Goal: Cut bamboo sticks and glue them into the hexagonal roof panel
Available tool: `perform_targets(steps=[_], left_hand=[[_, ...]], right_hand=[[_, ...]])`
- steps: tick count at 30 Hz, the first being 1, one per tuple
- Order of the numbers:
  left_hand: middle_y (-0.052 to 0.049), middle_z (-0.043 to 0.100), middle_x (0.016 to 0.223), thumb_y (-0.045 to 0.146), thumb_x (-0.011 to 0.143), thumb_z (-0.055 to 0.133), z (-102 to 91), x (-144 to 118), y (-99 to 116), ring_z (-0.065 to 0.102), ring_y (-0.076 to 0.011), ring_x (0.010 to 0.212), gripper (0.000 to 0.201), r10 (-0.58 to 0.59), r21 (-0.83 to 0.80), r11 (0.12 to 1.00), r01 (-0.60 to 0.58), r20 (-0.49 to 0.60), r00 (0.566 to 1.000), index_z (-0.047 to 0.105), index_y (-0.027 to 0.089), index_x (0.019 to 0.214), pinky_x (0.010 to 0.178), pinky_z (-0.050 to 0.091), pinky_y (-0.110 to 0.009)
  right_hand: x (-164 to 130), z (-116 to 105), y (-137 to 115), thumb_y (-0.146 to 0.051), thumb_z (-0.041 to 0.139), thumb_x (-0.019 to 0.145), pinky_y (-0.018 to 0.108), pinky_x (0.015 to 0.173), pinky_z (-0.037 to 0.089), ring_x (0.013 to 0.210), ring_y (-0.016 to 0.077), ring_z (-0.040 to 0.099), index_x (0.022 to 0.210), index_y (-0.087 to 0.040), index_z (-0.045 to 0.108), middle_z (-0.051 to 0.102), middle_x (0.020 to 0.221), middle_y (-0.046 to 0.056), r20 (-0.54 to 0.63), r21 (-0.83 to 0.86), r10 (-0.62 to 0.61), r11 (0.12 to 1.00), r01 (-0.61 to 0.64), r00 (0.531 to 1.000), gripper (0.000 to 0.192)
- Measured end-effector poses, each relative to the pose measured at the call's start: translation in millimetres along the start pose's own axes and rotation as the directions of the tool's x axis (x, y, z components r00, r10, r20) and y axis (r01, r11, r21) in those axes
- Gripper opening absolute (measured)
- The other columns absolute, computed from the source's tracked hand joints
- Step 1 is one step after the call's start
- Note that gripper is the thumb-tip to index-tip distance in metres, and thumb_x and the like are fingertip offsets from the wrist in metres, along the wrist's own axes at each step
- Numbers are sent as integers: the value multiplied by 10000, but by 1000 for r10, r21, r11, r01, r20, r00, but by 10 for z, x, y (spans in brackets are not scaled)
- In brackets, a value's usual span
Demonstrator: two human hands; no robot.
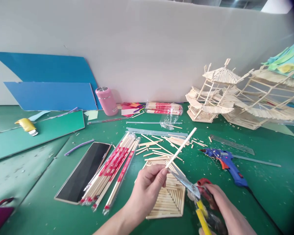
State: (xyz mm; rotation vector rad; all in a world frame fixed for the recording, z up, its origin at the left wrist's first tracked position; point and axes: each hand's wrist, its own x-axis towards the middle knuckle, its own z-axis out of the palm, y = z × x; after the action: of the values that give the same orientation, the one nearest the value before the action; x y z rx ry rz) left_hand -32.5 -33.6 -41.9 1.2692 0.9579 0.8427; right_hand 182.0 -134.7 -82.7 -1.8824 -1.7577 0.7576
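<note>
**Wooden stick held at the scissor blades above a green bench**

The green bench is spread beneath both hands and is littered with chips. Far beyond the fingers, to the right, stick-built model pavilions are stood against the white wall. Well to the left of the fingers, a dark phone is laid flat, and wrapped chopstick bundles are laid just beside it. Directly under the fingers a flat panel of glued sticks is seen, partly covered by the left hand. To the right of the fingers a blue glue gun is laid on its side. Loose cut sticks are scattered just beyond the fingers.

The left hand is closed on the wooden stick, which is pinched at its lower end and slanted up and away to the right. The right hand is clenched around the handles of the scissors, whose blades are met at the stick's lower end, touching it just beside the left fingers.
</note>
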Motion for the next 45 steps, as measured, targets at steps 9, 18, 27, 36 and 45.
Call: perform_targets(steps=[9, 18, 27, 36, 45], left_hand=[[8, 436, 597, 308, 831, 457, 17, -52, -30, 365, -90, 553, 249, 78, 31, 996, -80, 75, 994, 600, 115, 767, 503, 313, -211], [14, 443, 581, 240, 838, 442, -6, -51, -16, 374, -89, 551, 228, 159, 98, 981, -169, 102, 982, 566, 128, 684, 508, 307, -201], [5, 460, 604, 196, 841, 425, -16, -63, -17, 406, -102, 579, 227, 220, 161, 957, -241, 139, 965, 548, 139, 659, 554, 329, -212], [-27, 501, 617, 195, 850, 397, -27, -67, -14, 434, -117, 580, 246, 239, 284, 915, -286, 187, 953, 569, 132, 687, 564, 340, -229], [-16, 466, 572, 236, 839, 424, 63, -125, -4, 405, -111, 542, 256, 227, 333, 915, -227, 40, 973, 579, 125, 668, 530, 310, -230]], right_hand=[[47, -1, -143, -359, 598, 676, 384, 893, 449, 1152, 292, 444, 1283, -240, 144, 386, 1314, 141, 128, -139, -16, 990, 34, 992, 767], [61, -58, -277, -335, 621, 630, 337, 820, 496, 1038, 301, 548, 1235, -145, 357, 544, 1183, 153, 42, -138, -75, 987, 80, 996, 688], [65, -67, -355, -353, 625, 614, 297, 796, 489, 990, 277, 576, 1233, -147, 367, 582, 1132, 135, 89, -120, -3, 993, 14, 996, 701], [40, -55, -325, -251, 602, 568, 289, 716, 504, 880, 283, 620, 1170, -190, 481, 660, 947, 97, 93, -29, 78, 997, -75, 993, 617], [70, -41, -440, -235, 589, 583, 261, 701, 500, 856, 254, 631, 1143, -180, 502, 663, 963, 109, 127, 87, 110, 989, -121, 986, 569]])
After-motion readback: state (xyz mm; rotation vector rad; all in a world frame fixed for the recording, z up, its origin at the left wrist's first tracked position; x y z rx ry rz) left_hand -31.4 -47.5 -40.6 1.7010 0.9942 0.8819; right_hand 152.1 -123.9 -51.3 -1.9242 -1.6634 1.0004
